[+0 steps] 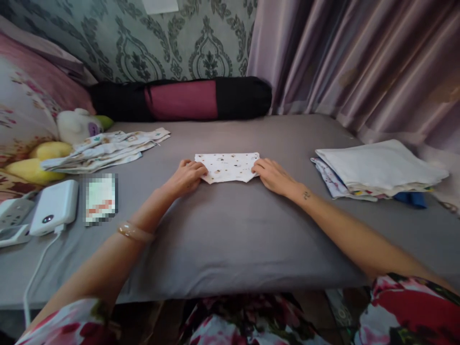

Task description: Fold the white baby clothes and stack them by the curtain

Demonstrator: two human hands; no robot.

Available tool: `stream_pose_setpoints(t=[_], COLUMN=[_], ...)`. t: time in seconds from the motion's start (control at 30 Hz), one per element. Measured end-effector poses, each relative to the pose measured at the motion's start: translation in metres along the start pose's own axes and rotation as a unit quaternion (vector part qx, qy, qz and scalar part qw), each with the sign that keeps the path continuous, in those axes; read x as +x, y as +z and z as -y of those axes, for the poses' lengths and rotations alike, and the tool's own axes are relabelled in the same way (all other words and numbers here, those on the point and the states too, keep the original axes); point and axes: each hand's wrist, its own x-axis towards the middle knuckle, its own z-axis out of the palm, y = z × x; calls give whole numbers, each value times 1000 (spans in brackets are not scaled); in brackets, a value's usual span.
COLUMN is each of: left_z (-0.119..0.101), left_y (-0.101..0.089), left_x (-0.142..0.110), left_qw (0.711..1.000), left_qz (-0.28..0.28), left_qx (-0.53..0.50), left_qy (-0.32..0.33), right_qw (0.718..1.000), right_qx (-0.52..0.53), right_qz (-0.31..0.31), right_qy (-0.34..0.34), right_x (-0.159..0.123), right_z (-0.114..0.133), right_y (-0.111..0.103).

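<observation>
A small white cloth (230, 167) with a scattered dark and tan print lies on the grey sheet in front of me. It looks folded, with a straight far edge and slanted near corners; whether it is a garment I cannot tell. My left hand (190, 175) grips its left side, fingers curled over the edge. On the right side, my right hand (271, 175) pinches the other edge the same way. Both thumbs are mostly hidden. The cloth is spread fairly flat between the two hands.
Several printed cloths (108, 148) lie at the left by plush toys (77, 125). Nearer are a white power bank (55, 206) with a cable and a blurred packet (100, 197). A folded cloth stack (381, 165) sits right. Behind lies a black and maroon bolster-shaped bag (181, 99).
</observation>
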Motion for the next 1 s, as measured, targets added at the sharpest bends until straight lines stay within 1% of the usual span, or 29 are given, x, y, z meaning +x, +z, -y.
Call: stream_pose_setpoints(t=[0.1, 0.17, 0.2, 0.27, 0.33, 0.37, 0.43, 0.5, 0.57, 0.67, 0.83, 1.0], left_z=[2, -1, -4, -14, -27, -33, -45, -53, -56, -56, -53, -51], left_y=[-6, -12, -15, -17, -13, -9, 2, 14, 23, 31, 34, 36], left_x=[-1, 4, 9, 23, 40, 48, 61, 69, 70, 66, 64, 69], left_qw=[998, 995, 993, 988, 985, 984, 982, 980, 979, 976, 975, 969], left_qz=[38, 52, 50, 22, -4, -6, 7, 25, 37, 40, 39, 65], left_qx=[-37, -61, -67, -62, -44, -33, -13, -2, -1, -10, -20, -33], left_qy=[-22, -61, -87, -136, -165, -174, -188, -196, -202, -212, -220, -235], right_qw=[998, 995, 994, 990, 986, 985, 984, 981, 979, 978, 975, 971], right_qx=[32, 47, 52, 58, 60, 59, 59, 67, 76, 78, 77, 91], right_qz=[44, 57, 53, 28, 3, -2, -1, 8, 16, 21, 36, 62], right_qy=[29, 65, 86, 126, 155, 160, 170, 180, 189, 193, 205, 212], right_x=[-3, 3, 9, 28, 50, 60, 77, 86, 88, 85, 82, 86], right_z=[2, 6, 10, 20, 33, 40, 51, 58, 61, 60, 57, 57], right_y=[-5, -10, -11, -11, -5, 0, 10, 21, 29, 36, 40, 40])
